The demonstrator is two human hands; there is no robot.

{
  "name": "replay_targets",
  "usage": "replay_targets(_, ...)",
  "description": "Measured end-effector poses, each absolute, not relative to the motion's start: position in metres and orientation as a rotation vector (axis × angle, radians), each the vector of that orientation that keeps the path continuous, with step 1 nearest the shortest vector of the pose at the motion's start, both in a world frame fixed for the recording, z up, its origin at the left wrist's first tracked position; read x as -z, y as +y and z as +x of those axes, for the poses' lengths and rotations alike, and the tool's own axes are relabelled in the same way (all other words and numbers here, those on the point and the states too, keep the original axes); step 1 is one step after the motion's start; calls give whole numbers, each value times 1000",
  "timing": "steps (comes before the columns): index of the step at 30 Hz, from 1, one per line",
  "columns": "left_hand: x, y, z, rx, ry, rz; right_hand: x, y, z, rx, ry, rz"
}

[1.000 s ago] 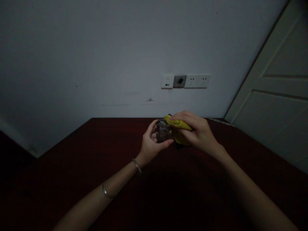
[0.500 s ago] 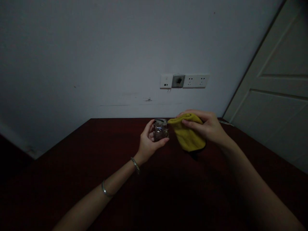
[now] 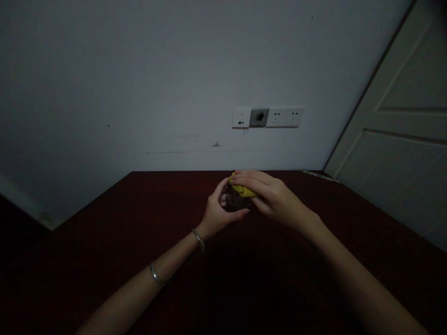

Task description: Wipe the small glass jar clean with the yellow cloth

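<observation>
My left hand [image 3: 217, 213] is curled around a small clear glass [image 3: 233, 203], held just above the dark red table [image 3: 104, 242]. My right hand [image 3: 270, 197] grips a yellow cloth [image 3: 240, 189] and presses it onto the top of the glass. Most of the cloth is hidden under my right fingers, and the glass shows only partly between the two hands. Two bracelets sit on my left wrist and forearm.
A grey wall rises behind the table, with a row of white sockets and a switch plate [image 3: 268, 117]. A pale door [image 3: 401, 153] stands at the right. A thin light strip [image 3: 319, 175] lies at the table's far right edge.
My right hand had pulled the cloth away to the right, hanging loose; now it has come back left and presses the bunched cloth on the glass. My left hand stayed in place.
</observation>
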State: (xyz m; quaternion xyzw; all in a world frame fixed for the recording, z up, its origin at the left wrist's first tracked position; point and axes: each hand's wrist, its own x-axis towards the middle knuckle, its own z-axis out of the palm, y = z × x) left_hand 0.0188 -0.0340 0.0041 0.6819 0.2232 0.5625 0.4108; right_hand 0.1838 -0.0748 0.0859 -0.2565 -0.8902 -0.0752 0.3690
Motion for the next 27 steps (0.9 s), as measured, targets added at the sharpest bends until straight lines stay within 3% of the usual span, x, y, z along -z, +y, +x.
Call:
replay_targets(7,-2,-30,19,-1414,548,1733,-93,-80,183,241,-2353,-581)
replay_targets(21,-3,-22,16,-1511,553,1583,-101,-91,183,-115,-2350,-596)
replay_targets(27,-2,-17,15,-1548,521,1526,-98,-84,188,-84,-2074,-692)
